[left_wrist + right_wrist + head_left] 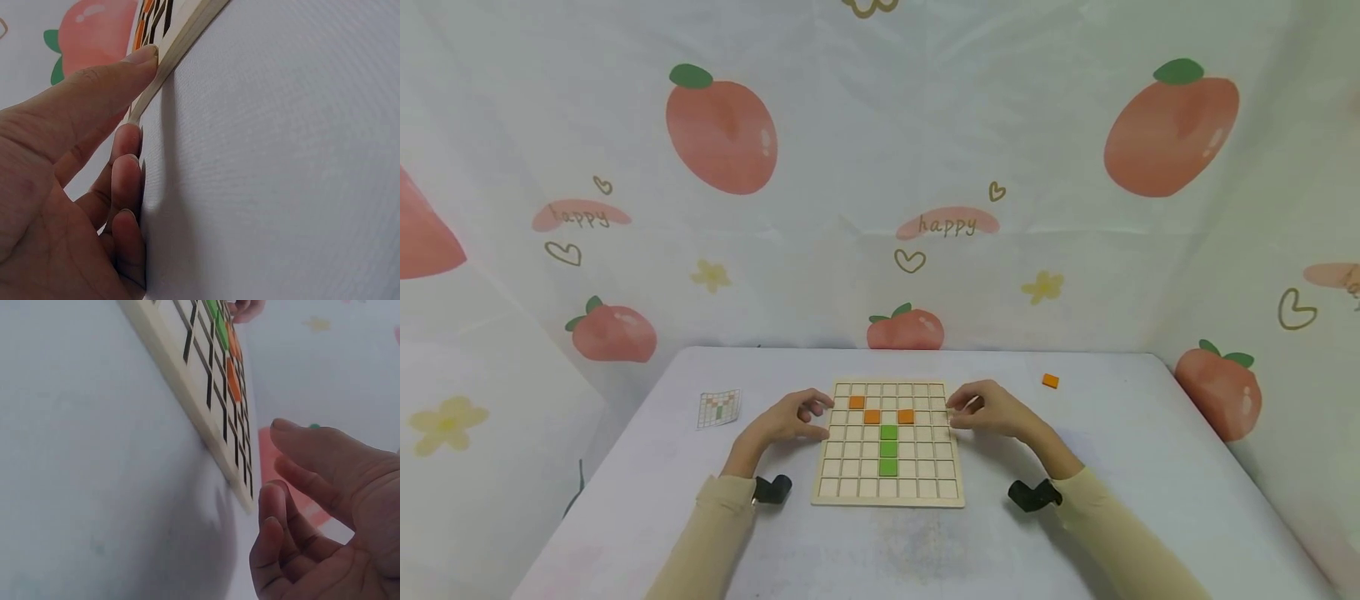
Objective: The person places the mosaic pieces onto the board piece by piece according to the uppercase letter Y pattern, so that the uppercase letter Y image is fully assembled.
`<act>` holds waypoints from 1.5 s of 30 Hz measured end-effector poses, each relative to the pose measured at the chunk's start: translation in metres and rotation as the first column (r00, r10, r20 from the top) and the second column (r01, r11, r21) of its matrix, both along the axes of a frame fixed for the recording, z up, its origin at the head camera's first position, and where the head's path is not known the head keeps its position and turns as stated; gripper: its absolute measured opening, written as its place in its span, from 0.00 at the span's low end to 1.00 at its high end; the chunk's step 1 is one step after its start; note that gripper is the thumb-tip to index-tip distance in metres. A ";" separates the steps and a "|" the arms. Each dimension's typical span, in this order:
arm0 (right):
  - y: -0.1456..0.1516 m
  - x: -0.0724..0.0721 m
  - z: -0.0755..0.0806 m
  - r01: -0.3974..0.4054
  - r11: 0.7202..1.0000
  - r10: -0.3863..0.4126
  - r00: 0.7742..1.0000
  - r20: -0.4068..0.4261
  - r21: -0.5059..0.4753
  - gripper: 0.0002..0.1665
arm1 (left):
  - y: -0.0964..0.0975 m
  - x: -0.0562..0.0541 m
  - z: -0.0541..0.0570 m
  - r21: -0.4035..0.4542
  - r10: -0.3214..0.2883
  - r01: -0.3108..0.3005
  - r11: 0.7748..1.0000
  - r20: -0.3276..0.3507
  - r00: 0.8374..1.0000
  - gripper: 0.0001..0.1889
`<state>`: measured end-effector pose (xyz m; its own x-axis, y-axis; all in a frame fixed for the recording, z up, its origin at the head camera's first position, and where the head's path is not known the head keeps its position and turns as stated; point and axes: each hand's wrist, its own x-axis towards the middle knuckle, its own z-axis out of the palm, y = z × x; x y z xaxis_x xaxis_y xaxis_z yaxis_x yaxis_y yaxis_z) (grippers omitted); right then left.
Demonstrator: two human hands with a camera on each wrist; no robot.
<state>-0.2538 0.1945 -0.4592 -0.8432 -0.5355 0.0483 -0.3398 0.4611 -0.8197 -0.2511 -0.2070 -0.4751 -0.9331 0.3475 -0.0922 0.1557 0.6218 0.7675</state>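
A square wooden grid board [850,467] lies flat on the table. In its cells are orange tiles [906,416] towards the far side and a column of green tiles [888,449] below them. My left hand [793,415] is at the board's left edge; in the left wrist view its thumb [115,84] touches the wooden rim, with the other fingers loosely bent beside it. By the right edge is my right hand [992,408], its fingers loosely bent. The right wrist view shows those fingers [270,544] apart from the board, holding nothing.
A loose orange tile [1050,381] lies near the table's far right. On the left lies a small paper card [718,408] printed with a coloured grid. A fruit-patterned cloth [820,167] hangs behind the table [910,550].
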 end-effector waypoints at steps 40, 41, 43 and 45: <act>0.142 -0.008 0.000 0.279 0.960 -0.280 0.960 -0.006 -0.032 0.23 | 0.000 0.001 -0.001 -0.018 0.012 -0.012 1.000 0.002 1.000 0.24; 0.143 -0.009 0.000 0.289 0.957 -0.289 0.957 -0.005 -0.031 0.23 | 0.000 0.001 -0.001 -0.017 0.012 -0.012 1.000 0.004 1.000 0.24; 0.147 -0.012 0.000 0.307 0.951 -0.307 0.952 -0.009 -0.020 0.24 | 0.000 0.001 -0.001 -0.014 0.008 -0.008 1.000 0.001 1.000 0.24; 0.149 -0.015 0.000 0.323 0.946 -0.323 0.946 -0.020 0.003 0.25 | 0.000 0.001 -0.001 -0.013 0.007 -0.007 1.000 0.001 1.000 0.24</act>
